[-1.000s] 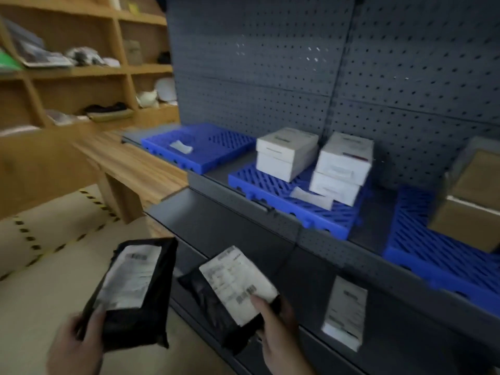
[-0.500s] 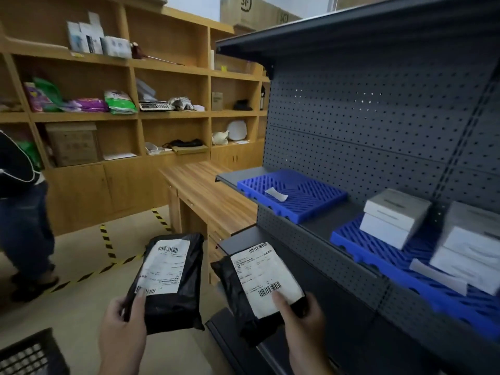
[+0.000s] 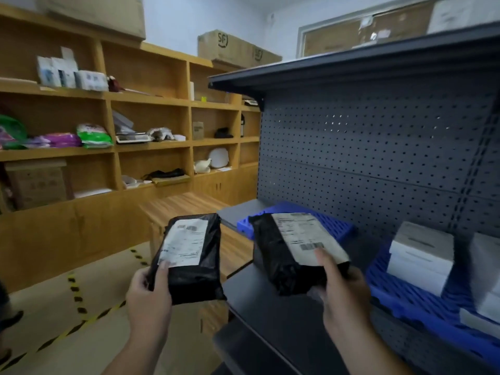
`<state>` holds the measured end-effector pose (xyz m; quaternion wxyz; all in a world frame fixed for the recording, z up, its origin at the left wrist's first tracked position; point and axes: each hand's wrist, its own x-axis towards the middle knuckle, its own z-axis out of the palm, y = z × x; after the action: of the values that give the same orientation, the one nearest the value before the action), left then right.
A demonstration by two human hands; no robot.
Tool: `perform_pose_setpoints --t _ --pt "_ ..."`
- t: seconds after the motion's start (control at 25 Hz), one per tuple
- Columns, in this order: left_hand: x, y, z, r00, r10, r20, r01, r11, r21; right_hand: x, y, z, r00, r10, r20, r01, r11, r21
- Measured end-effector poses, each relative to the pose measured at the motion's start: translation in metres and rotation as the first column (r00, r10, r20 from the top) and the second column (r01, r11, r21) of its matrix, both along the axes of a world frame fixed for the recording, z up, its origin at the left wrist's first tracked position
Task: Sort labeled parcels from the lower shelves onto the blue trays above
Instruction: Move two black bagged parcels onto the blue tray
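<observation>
My left hand (image 3: 148,301) grips a black plastic parcel (image 3: 192,263) with a white label, held upright to the left of the grey metal shelf (image 3: 270,307). My right hand (image 3: 342,296) holds a second black labeled parcel (image 3: 292,253), thumb on its label, raised in front of the far-left blue tray (image 3: 338,228) and hiding much of it. A second blue tray (image 3: 422,307) at the right carries white boxes (image 3: 420,255).
A grey pegboard (image 3: 378,158) backs the shelf, with a metal top shelf (image 3: 351,66) overhead. A wooden bench (image 3: 189,207) and wooden shelving (image 3: 108,147) with goods stand at left. Yellow-black tape (image 3: 75,293) marks the floor. A person's shoe (image 3: 10,320) shows at far left.
Both hands have lifted their parcels higher. The right parcel rose from below shelf level to in front of the left blue tray. The view has swung up and left.
</observation>
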<state>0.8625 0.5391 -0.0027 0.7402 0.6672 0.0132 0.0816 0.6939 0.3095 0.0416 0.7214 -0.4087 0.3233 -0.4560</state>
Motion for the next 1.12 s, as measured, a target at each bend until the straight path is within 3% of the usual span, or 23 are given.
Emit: perform_pose_setpoints --t 0.12,0.28,0.4,0.6,0.8,0.88,1.0,1.12 --pt "0.042 -0.062 0.032 0.984 -0.177 -0.023 0.177 0.984 -0.017 0.019 -0.043 0.022 0.988 -0.137 0.074 0.127 0.984 0.127" --pt "0.089 -0.136 0.068 0.945 -0.323 0.047 0.325 0.945 -0.030 0.063 -0.097 0.033 0.979 -0.202 0.039 0.190 0.960 0.206" --pt "0.123 -0.180 0.083 0.920 -0.389 0.043 0.390 0.920 -0.035 0.091 -0.129 0.038 0.957 -0.282 0.062 0.267 0.947 0.180" --pt "0.173 -0.241 0.083 0.884 -0.466 0.030 0.466 0.884 -0.022 0.122 -0.154 0.028 0.929 -0.370 -0.032 0.371 0.926 0.063" --pt "0.209 -0.295 0.059 0.832 -0.554 -0.002 0.554 0.831 0.041 0.135 -0.178 0.013 0.915 -0.391 -0.096 0.400 0.911 0.099" --pt "0.221 -0.309 0.047 0.800 -0.599 0.022 0.591 0.794 0.142 0.140 -0.178 -0.001 0.845 -0.459 -0.274 0.470 0.882 -0.027" --pt "0.232 -0.327 0.037 0.777 -0.629 0.027 0.604 0.757 0.249 0.142 -0.178 -0.021 0.605 -0.535 -0.590 0.415 0.844 -0.341" --pt "0.238 -0.335 0.028 0.786 -0.618 -0.007 0.604 0.766 0.220 0.141 -0.177 -0.028 0.562 -0.524 -0.639 0.345 0.852 -0.394"
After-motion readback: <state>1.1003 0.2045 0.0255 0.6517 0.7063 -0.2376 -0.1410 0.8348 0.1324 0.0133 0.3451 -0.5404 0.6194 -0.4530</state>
